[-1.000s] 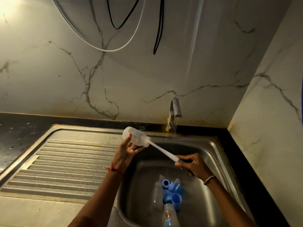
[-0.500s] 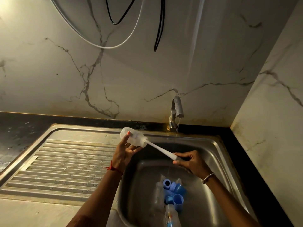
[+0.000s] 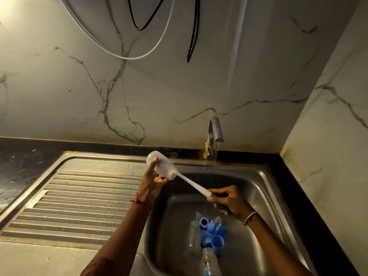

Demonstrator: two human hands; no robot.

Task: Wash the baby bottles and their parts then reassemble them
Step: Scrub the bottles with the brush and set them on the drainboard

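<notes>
- Plastic bottle [image 3: 161, 166] scrubbing step: gripped in left hand [image 3: 151, 186] above sink [image 3: 264, 186] edge, brush [image 3: 193, 184] inside, handle pinched by right hand [image 3: 229, 200].
- Next, likely: work brush, then rinse under running tap [image 3: 216, 130].
- Blue parts [image 3: 213, 232] lying in basin.

Brush [image 3: 192, 184] head hiding inside cloudy bottle [image 3: 162, 166], bristles not showing clearly. Handle end disappearing inside right hand [image 3: 229, 200]. Second bottle [image 3: 209, 262] getting cut off by bottom edge. Clear pieces [image 3: 194, 235] beside blue parts [image 3: 214, 234] looking too dim to tell. Cables [image 3: 129, 57] running off top edge.
</notes>
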